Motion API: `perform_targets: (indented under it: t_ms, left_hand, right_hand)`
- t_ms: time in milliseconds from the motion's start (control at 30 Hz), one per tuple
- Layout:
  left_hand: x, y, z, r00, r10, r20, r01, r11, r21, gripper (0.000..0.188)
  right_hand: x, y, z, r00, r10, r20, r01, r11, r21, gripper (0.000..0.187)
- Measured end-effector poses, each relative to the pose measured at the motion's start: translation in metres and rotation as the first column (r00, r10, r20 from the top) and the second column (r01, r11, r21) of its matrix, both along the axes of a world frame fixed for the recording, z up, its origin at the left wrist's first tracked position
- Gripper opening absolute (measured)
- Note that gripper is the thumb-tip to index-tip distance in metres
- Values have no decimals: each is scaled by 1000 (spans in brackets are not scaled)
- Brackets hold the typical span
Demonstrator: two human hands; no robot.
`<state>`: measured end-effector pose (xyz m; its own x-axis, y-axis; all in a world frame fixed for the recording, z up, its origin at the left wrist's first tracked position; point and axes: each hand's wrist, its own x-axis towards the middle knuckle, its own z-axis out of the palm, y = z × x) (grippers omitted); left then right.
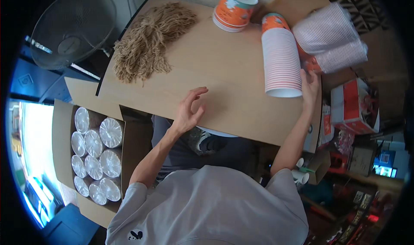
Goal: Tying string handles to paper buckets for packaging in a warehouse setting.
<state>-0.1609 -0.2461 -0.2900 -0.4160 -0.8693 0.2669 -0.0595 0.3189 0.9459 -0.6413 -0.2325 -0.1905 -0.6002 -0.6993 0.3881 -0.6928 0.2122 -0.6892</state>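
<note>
Just left of the right hand lies the cup stack; whether clamped, I cannot tell. The left hand, fingers apart, has the table beneath.

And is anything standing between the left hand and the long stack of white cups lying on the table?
Nothing visible does: only tabletop shows between the left hand and the stack of white cups. The right hand is at the stack's far, right side, outside that path.
</note>
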Motion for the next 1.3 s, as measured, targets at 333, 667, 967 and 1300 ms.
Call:
perform_targets:
  t_ms: [333,667,967,1300]
  left_hand:
    - [-108,7,39,997,-78,8,79,991,-105,27]
    - [-255,-49,74,965,-208,159,250,911,-327,15]
    - [-270,-55,69,920,-218,325,330,879,-343,17]
    - [-158,-31,63,999,-32,22,33,997,-70,23]
  right_hand:
    - [58,75,-33,941,-63,-332,12,988,-152,25]
    - [28,65,-27,802,116,-586,-235,963,-132,17]
    - [25,108,-32,800,225,-556,-358,923,-143,24]
    - [115,137,26,963,222,-155,-260,918,-299,24]
